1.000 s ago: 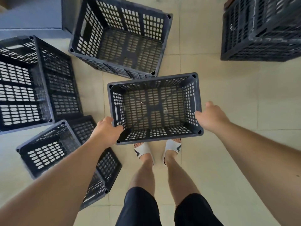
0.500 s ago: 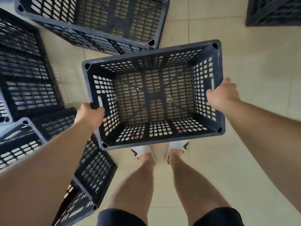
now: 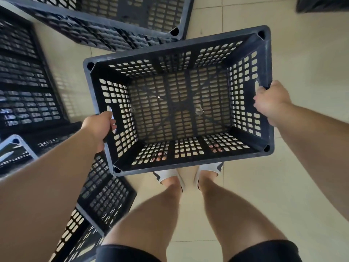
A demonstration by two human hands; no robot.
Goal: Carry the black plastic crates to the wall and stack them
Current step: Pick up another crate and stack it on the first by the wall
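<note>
The left hand (image 3: pixel 100 127) curls its fingers through the handle slot in one short wall of the black crate (image 3: pixel 177 104), and the right hand (image 3: pixel 272 103) grips the rim at the opposite handle, so the empty crate hangs between them over the person's sandals (image 3: pixel 166 174). On the tiled floor (image 3: pixel 245 186), a second crate (image 3: pixel 113 19) lies just beyond its far edge, a third crate (image 3: pixel 22 72) stands to the left, and a fourth crate (image 3: pixel 105 195) lies tipped beside the left leg.
</note>
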